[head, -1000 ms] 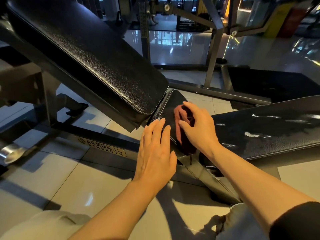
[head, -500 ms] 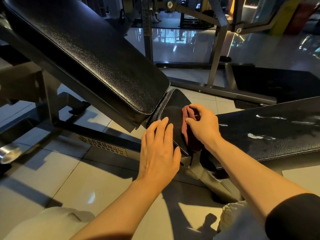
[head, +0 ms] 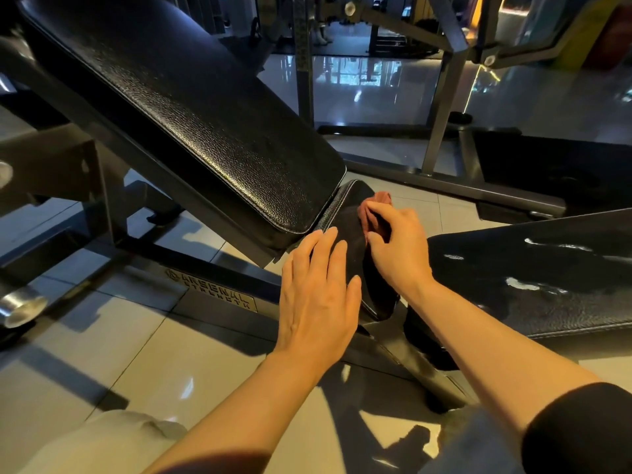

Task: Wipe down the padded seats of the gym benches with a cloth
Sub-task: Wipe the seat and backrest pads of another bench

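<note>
— Where is the cloth now, and what has shifted?

— My right hand grips the bunched reddish-brown cloth, fingers curled round it; it sits on the small black padded seat of the incline bench, just below the long black textured back pad; a second ago the cloth lay nearer the seat's near edge, and now it has travelled up toward the far end, close to the gap under the back pad.

— And your other hand?

— My left hand rests flat on the near left edge of that seat, fingers straight and close together, holding nothing; it has barely moved; I judge it is steadying the seat.

— So how far along are you?

— The stroke has covered much of this seat, I think; the left strip under my palm looks untouched; the neighbouring flat black bench pad at my right shows pale streaks, wet or merely shiny, I cannot tell which.
</note>
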`<action>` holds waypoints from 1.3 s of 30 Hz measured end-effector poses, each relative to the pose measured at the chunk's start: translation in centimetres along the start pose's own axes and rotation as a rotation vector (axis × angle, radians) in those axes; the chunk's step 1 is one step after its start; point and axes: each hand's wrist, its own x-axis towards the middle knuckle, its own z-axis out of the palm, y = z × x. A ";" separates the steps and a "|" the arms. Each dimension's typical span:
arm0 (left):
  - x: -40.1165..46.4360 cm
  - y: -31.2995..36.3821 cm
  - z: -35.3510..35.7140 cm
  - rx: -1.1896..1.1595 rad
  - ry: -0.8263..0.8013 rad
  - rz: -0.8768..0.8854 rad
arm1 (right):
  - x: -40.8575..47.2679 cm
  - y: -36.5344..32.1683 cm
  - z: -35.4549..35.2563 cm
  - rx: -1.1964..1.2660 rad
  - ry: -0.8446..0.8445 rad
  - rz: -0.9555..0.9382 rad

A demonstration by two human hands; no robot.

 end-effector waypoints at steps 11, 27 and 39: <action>1.1 0.2 1.3 -0.002 0.014 0.049 | 2.2 0.9 -0.4 -0.049 -0.086 -0.081; 3.8 -0.1 2.4 -0.143 0.047 0.059 | 4.6 1.6 -0.4 -0.022 -0.019 0.053; 4.0 0.2 3.1 -0.055 0.044 0.025 | 5.6 1.4 0.9 0.040 0.027 -0.031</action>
